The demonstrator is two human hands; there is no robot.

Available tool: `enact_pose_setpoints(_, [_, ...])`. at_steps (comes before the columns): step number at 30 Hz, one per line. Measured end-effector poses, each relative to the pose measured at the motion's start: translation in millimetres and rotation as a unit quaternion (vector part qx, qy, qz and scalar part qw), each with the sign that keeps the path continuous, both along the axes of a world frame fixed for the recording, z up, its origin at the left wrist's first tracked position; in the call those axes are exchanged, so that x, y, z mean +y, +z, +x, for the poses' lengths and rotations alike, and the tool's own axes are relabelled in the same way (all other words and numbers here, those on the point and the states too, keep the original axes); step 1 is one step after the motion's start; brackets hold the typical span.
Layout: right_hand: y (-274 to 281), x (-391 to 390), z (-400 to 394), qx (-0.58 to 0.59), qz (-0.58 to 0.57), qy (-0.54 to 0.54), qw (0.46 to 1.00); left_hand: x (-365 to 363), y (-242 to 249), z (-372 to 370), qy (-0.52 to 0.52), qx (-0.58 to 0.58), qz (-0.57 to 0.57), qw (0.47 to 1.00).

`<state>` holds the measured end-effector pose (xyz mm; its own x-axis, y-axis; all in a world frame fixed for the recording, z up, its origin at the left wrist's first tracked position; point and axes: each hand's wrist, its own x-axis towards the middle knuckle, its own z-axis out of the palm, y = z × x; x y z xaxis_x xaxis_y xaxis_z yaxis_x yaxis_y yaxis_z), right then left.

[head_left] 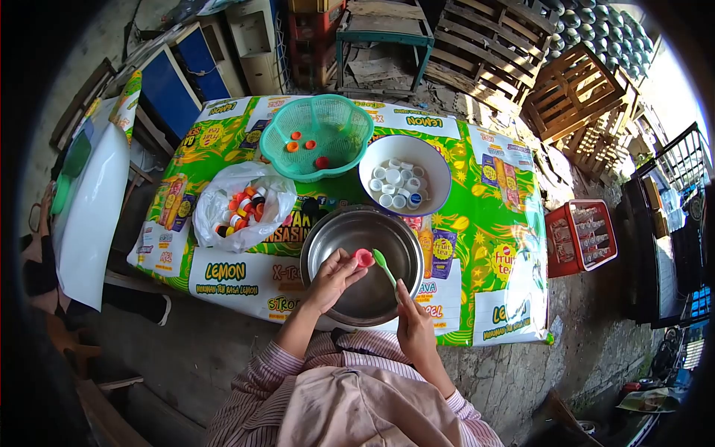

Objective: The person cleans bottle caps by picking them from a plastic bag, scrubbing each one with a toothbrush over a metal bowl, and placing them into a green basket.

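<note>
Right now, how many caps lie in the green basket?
3. In the green basket: an orange cap at the left wall, an orange cap beside it, and a red cap nearer the front. The rim may hide others.

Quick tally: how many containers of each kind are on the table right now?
Green basket: 1
White bowl: 1
Steel bowl: 1
Plastic bag: 1
Total: 4

Left hand point(333, 279) raised, fingertips pinched together, right hand point(414, 328) upright, fingers closed, forearms angled inward
</note>
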<state>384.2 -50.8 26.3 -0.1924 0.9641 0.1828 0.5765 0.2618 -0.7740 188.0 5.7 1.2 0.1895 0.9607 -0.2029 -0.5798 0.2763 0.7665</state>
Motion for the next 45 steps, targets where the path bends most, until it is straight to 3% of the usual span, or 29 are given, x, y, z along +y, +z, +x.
enact_pose_setpoints(6, [1,0,-1,0.004,-0.005,-0.019,1.000,-1,8,-1,-0.011,-0.057,-0.019,0.998])
enact_pose_setpoints(10, [7,-4,-1,-0.036,-0.026,0.061,0.997,1,13,0,-0.020,-0.094,-0.029,0.995])
enact_pose_setpoints(14, [5,9,5,-0.008,0.020,-0.018,1.000,1,11,0,-0.016,-0.045,-0.010,0.999])
enact_pose_setpoints(16, [8,10,7,0.049,0.041,0.001,0.998,1,12,2,-0.007,0.144,0.051,0.988])
enact_pose_setpoints(18, [12,7,8,0.040,0.059,0.005,0.997,2,12,3,0.023,0.177,0.113,0.977])
enact_pose_setpoints(20, [13,4,10,0.034,0.004,0.028,0.999,3,14,1,0.087,0.419,0.237,0.872])
enact_pose_setpoints(27, [8,9,10,-0.077,0.003,0.062,0.995,5,16,1,0.103,0.502,0.295,0.806])
enact_pose_setpoints(34, [-1,5,5,-0.040,0.010,0.064,0.997,4,12,1,0.093,0.473,0.280,0.830])
enact_pose_setpoints(36, [1,7,8,-0.066,0.020,0.011,0.998,1,17,1,0.086,0.430,0.237,0.867])
enact_pose_setpoints(42, [0,3,1,-0.032,0.029,0.048,0.998,-1,24,2,0.081,0.393,0.204,0.893])
enact_pose_setpoints(45, [8,1,1,-0.034,-0.035,0.034,0.998,-2,19,1,0.083,0.389,0.193,0.897])
